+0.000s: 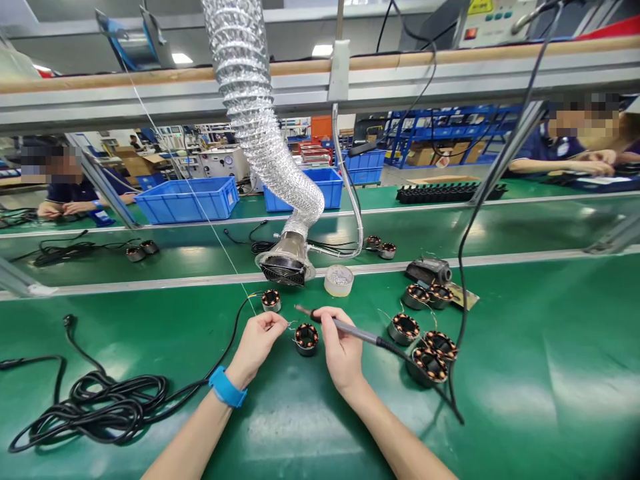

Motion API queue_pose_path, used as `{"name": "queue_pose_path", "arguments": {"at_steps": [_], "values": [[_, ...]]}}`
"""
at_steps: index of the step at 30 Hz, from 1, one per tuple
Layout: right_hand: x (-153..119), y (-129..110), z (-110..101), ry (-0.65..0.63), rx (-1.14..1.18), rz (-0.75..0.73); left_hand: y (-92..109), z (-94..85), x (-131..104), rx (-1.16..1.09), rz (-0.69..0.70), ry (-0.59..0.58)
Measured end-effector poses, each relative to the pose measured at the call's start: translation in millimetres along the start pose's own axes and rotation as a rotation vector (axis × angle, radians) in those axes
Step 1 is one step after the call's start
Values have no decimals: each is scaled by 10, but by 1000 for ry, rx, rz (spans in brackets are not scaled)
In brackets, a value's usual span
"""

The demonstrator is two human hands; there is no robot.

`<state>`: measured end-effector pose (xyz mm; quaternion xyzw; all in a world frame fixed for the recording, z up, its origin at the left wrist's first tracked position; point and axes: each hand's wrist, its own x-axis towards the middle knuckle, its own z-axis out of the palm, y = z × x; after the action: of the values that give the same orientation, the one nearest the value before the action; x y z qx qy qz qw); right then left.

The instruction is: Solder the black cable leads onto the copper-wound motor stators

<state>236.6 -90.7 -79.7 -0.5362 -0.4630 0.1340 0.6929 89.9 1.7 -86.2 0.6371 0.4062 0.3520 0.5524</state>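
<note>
My right hand (pixel 343 347) grips a soldering iron (pixel 357 331), its tip pointing left above a round stator with copper windings (pixel 306 339). Just left of that stator, my left hand (pixel 260 341) is closed in a pinch on a thin wire; a fine strand (pixel 227 257) runs down to it from a spool (pixel 135 47) overhead. A blue band (pixel 228 387) circles the left wrist. Behind the hands stands another stator (pixel 271 300) with a black cable attached. A round translucent container (pixel 339 281) sits farther back.
Several stators (pixel 429 365) stand on the right beside a metal holder (pixel 429 271). Coiled black cable (pixel 110 407) lies at left. A fume duct (pixel 285 260) hangs over the bench's back edge. Blue bins (pixel 187 200) and two people are beyond.
</note>
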Motion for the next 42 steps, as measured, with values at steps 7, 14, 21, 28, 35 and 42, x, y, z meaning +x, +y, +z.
{"name": "queue_pose_path", "arguments": {"at_steps": [7, 14, 21, 28, 35, 42], "values": [[-66, 2, -19, -104, 69, -58, -29, 3, -6, 24, -5, -10], [-57, -4, 1, -130, 56, -44, -24, 4, 0, 27, -10, -3], [-78, 21, -6, -97, 105, -18, -20, 7, 15, 29, -16, 23], [-70, 47, -12, -49, 135, -20, -41, 4, 17, 23, -13, 17], [-80, 31, -13, -41, 122, -39, -68, -2, 34, 34, -11, 29], [-79, 22, -10, -46, 108, -44, -78, -17, 28, 32, -7, 31]]}}
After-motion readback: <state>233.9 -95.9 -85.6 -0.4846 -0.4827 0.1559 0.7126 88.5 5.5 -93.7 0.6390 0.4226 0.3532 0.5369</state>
